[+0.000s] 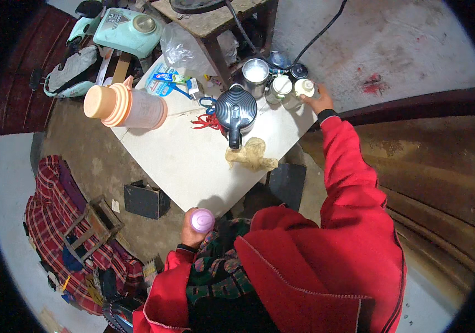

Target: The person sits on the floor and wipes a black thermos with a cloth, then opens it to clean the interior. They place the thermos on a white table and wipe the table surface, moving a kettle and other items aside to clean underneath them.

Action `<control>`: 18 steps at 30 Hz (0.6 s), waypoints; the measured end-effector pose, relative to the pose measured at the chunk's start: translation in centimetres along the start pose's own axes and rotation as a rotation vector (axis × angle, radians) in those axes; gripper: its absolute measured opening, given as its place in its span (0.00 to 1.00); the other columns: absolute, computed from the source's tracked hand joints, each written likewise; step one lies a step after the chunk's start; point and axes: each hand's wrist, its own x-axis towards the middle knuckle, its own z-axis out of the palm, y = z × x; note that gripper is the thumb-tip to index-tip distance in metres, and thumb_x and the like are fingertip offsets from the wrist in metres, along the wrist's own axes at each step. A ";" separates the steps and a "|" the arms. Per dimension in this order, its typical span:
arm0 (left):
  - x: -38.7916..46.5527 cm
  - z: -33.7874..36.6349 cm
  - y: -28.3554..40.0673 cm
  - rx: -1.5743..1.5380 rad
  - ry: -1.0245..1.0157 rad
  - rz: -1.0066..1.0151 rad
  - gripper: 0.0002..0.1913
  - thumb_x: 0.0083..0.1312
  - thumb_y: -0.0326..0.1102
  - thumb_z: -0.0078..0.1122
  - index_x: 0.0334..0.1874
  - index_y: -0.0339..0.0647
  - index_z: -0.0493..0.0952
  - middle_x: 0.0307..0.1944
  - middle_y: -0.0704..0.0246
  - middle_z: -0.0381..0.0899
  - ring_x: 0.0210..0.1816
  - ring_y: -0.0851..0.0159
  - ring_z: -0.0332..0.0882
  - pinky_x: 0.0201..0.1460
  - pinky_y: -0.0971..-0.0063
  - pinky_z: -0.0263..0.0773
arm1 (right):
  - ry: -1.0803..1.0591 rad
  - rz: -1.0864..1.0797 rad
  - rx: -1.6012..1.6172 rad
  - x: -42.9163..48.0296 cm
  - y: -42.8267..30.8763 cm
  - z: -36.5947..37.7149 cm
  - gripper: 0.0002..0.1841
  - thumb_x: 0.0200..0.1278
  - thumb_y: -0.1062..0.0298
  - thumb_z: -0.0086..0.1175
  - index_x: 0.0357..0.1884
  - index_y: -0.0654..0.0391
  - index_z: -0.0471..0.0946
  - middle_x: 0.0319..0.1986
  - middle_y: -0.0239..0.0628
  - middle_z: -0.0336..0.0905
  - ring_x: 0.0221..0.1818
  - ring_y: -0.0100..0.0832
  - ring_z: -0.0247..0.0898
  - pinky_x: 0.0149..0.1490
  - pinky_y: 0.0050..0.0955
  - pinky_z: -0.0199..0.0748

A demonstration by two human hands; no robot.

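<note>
My left hand [191,233] is closed around a bottle with a pink-purple cap [202,220] at the near corner of the white table [171,154]. Over at the table's right corner, my right hand [321,100] has its fingers on a jar with a pale lid [304,88]. Beside that jar stand another white-lidded jar [281,85] and a steel container [255,73]. An electric kettle with a black lid [236,108] sits near mid-table, with red cord [209,121] to its left and a crumpled yellowish plastic bag [254,156] in front.
A peach vacuum flask [137,106] stands on the table's left side. Toothpaste [168,77] and blue-handled scissors [208,102] lie farther back. Behind are a wooden stand [208,21] and a black cable [320,35]. A black box [142,200] and a chair [94,227] are at the left.
</note>
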 end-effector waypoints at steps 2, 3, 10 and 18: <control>-0.4 -0.2 0.0 0.004 -0.011 0.004 0.41 0.51 0.34 0.83 0.66 0.37 0.66 0.53 0.63 0.79 0.54 0.63 0.80 0.59 0.68 0.75 | -0.167 0.191 0.215 0.2 -0.8 1.3 0.46 0.52 0.52 0.78 0.72 0.58 0.69 0.62 0.45 0.77 0.58 0.38 0.76 0.59 0.34 0.77; -0.3 -0.3 0.2 0.004 -0.027 0.011 0.42 0.51 0.34 0.83 0.66 0.36 0.66 0.53 0.62 0.79 0.54 0.63 0.80 0.59 0.68 0.75 | -0.181 0.184 0.309 0.3 -0.7 1.6 0.45 0.51 0.52 0.77 0.71 0.59 0.70 0.62 0.47 0.77 0.60 0.41 0.76 0.62 0.35 0.74; -0.6 -0.9 0.9 0.035 -0.058 -0.066 0.42 0.52 0.34 0.82 0.67 0.36 0.64 0.52 0.63 0.79 0.53 0.63 0.80 0.59 0.69 0.76 | -0.347 0.137 0.380 1.7 -1.4 1.7 0.32 0.64 0.67 0.68 0.69 0.57 0.71 0.60 0.38 0.79 0.59 0.33 0.76 0.57 0.30 0.77; -0.1 -0.1 0.5 0.049 -0.011 0.047 0.41 0.50 0.29 0.79 0.67 0.36 0.66 0.56 0.62 0.79 0.57 0.61 0.79 0.63 0.67 0.74 | -0.329 0.117 0.523 4.3 4.8 2.5 0.29 0.64 0.75 0.63 0.69 0.59 0.72 0.61 0.37 0.78 0.64 0.33 0.73 0.65 0.31 0.72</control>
